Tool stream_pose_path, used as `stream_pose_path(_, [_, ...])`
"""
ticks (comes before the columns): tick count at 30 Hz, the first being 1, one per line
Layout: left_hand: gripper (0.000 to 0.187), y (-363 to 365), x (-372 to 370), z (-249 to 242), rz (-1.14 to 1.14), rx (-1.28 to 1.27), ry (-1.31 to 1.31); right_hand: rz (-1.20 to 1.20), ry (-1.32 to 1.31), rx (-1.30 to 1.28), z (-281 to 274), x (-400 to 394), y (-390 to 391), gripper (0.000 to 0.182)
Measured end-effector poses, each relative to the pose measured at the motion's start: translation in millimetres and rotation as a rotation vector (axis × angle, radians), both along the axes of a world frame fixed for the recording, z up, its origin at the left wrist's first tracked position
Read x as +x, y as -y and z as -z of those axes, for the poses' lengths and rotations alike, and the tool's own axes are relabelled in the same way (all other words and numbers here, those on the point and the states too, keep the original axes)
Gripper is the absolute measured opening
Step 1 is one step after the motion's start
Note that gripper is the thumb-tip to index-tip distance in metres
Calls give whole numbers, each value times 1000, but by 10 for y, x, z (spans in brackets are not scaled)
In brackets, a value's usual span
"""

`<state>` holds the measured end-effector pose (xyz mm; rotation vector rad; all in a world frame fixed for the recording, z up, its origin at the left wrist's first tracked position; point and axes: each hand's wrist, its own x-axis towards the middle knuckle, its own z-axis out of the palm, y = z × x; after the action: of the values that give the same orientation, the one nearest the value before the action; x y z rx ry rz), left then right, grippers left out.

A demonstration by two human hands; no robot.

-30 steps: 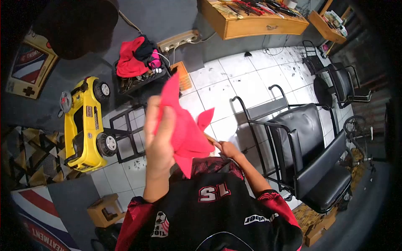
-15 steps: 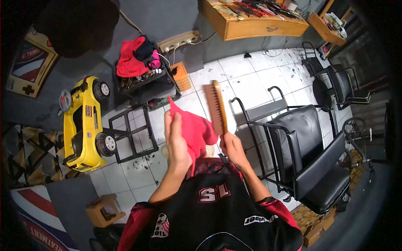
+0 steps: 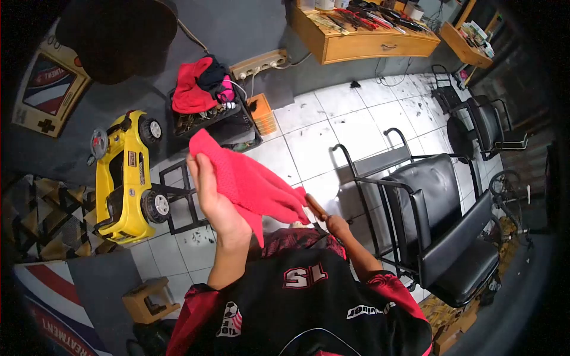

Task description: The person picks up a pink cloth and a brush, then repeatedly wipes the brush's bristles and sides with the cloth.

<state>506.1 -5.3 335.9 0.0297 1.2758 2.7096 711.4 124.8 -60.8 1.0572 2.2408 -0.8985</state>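
Observation:
A red cloth [image 3: 243, 181] spreads from my left hand [image 3: 217, 199] toward the right, with its lower corner hanging near my shirt. My left hand is wrapped against the cloth's left side, thumb on top. My right hand [image 3: 338, 226] is closed round the handle of a wooden brush [image 3: 314, 206], low and to the right of the cloth. The brush is seen nearly end-on, and its bristles are hidden. Its far end is close to the cloth's right edge; whether they touch is unclear.
Black barber chairs [image 3: 424, 202] stand at the right. A yellow toy car [image 3: 122, 184] is at the left, beside a black metal frame [image 3: 178, 207]. Beyond are a dark crate [image 3: 240, 127], an orange basket [image 3: 261, 113] and a wooden drawer table [image 3: 368, 46]. Dark tufts lie on the tiles.
My left hand and the red cloth have moved left and up, and the cloth is more spread out. The brush, upright before, has dropped and tipped over in my right hand.

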Motion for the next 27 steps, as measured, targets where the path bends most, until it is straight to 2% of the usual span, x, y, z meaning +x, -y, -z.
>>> stream_pose_path(2, [19, 35, -3, 78, -59, 27, 63, 3, 22, 25, 34, -27, -91, 64])
stream_pose_path(3, [21, 80, -59, 215, -38, 40, 39, 21, -85, 35, 3, -46, -129, 62])
stream_pose_path(6, [23, 91, -113, 499, 25, 112, 129, 335, -549, -200, -698, -344, -114, 59])
stream_pose_path(8, [25, 3, -47, 522, 60, 100, 168, 537, -787, -656, -1546, -581, -11, 51])
stream_pose_path(10, [24, -68, 48, 533, 111, 84, 176, 606, -935, -1025, -2218, -693, 133, 46])
stream_pose_path(12, [27, -142, 87, 531, 165, 82, 177, 461, -976, -1055, -2449, -722, 230, 44])
stream_pose_path(13, [28, -195, 97, 518, 169, 78, 176, 301, -1032, -858, -2588, -774, 315, 42])
stream_pose_path(14, [28, -238, 109, 501, 171, 74, 175, 16, -1210, -569, -2554, -856, 341, 41])
stream_pose_path(16, [29, -250, 103, 388, 139, 19, 126, 218, -992, -761, -2238, -900, 414, 41])
stream_pose_path(18, [29, -169, 19, 311, 144, -6, 90, -54, -863, -464, -1742, -930, 276, 40])
stream_pose_path(19, [28, -103, -6, 194, 205, 19, 48, -184, -791, -317, -1437, -910, 185, 42])
stream_pose_path(20, [27, -67, -90, 194, 164, 55, 77, -268, -565, -251, -1089, -835, 120, 43])
stream_pose_path(21, [28, -14, -145, 184, 141, 77, 51, -350, -337, -185, -651, -709, 52, 45])
stream_pose_path(22, [29, 38, -174, 161, 114, 97, 22, -459, -276, -100, -3, -475, 5, 44])
stream_pose_path(24, [27, 94, -148, 74, -10, 91, 0, -343, 25, -115, 174, -148, -73, 64])
stream_pose_path(25, [26, 110, -138, 53, -67, 92, -11, -243, 11, -104, 594, 27, -80, 69])
stream_pose_path(27, [25, 171, -143, 143, -49, 72, 32, -163, -2, -72, 580, 7, -62, 67])
